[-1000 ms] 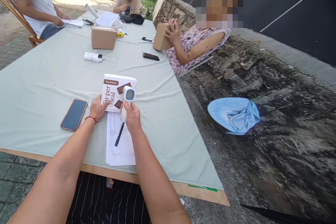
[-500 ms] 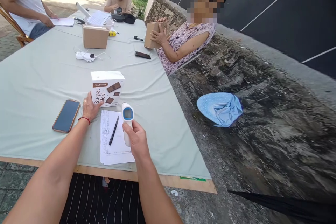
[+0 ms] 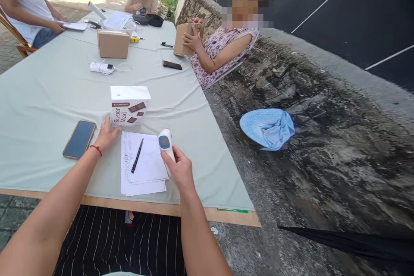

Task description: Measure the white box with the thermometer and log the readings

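Observation:
My right hand [image 3: 179,167] is wrapped round a white infrared thermometer [image 3: 167,150] with a blue-framed screen, held above the right edge of a stack of papers [image 3: 148,159]. A black pen [image 3: 137,155] lies across those sheets. My left hand [image 3: 107,134] is open at the lower left corner of a white Su-per Meal box [image 3: 130,107], its fingers spread and its thumb just below the box front. Whether the fingertips touch the box's side I cannot tell. The box stands upright on the table. Left of my hand lies a smartphone [image 3: 79,139] in an orange-edged case.
Farther along the cloth-covered table [image 3: 48,108] are a brown carton [image 3: 113,45], a white cabled device [image 3: 101,67], a yellow tape measure [image 3: 134,39] and a dark phone [image 3: 172,65]. A co-worker at right holds another carton [image 3: 183,39]. A blue hat [image 3: 268,129] lies on the ground.
My left thumb has come off the box front and the fingers have loosened. My right hand has moved the thermometer to the right, away from the box. The view has shifted slightly.

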Action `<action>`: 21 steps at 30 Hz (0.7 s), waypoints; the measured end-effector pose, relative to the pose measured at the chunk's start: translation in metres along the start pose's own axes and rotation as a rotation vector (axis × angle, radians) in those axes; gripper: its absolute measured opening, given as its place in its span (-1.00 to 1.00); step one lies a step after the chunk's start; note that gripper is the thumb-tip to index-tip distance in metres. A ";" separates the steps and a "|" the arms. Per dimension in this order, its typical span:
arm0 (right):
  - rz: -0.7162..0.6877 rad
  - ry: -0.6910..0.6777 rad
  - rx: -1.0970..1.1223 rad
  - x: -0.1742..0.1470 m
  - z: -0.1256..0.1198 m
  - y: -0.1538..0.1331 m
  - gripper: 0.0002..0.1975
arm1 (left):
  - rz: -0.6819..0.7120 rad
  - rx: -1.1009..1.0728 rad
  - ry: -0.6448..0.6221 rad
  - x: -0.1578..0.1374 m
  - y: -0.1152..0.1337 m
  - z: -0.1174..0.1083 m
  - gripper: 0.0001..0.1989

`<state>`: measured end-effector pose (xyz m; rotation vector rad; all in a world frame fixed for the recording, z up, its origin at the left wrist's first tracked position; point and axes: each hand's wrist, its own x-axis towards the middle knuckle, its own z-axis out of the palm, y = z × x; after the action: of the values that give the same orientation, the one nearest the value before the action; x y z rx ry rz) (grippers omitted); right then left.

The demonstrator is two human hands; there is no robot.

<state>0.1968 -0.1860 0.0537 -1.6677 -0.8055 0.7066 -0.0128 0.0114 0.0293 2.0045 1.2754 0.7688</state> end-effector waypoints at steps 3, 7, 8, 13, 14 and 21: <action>0.007 0.094 -0.498 0.019 -0.015 0.030 -0.43 | 0.108 0.134 -0.060 -0.045 0.003 -0.003 -0.34; -0.040 0.087 -0.818 0.030 -0.027 0.055 -0.48 | 0.217 0.314 -0.042 -0.099 0.005 0.002 -0.41; -0.076 0.097 -0.862 0.030 -0.027 0.057 -0.49 | 0.242 0.339 -0.045 -0.108 0.007 0.004 -0.41; -0.368 0.110 -0.735 0.017 0.009 0.046 -0.61 | 0.300 0.420 -0.076 -0.118 0.015 0.010 -0.39; -0.386 0.031 -0.666 0.015 0.022 0.042 -0.63 | 0.306 0.437 -0.085 -0.117 0.017 0.010 -0.40; -0.170 -0.135 -0.542 0.025 0.073 0.024 -0.61 | 0.336 0.540 -0.128 -0.115 0.022 0.010 -0.45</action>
<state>0.1568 -0.1285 0.0129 -2.0105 -1.3037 0.5095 -0.0348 -0.1034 0.0239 2.7037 1.1690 0.4568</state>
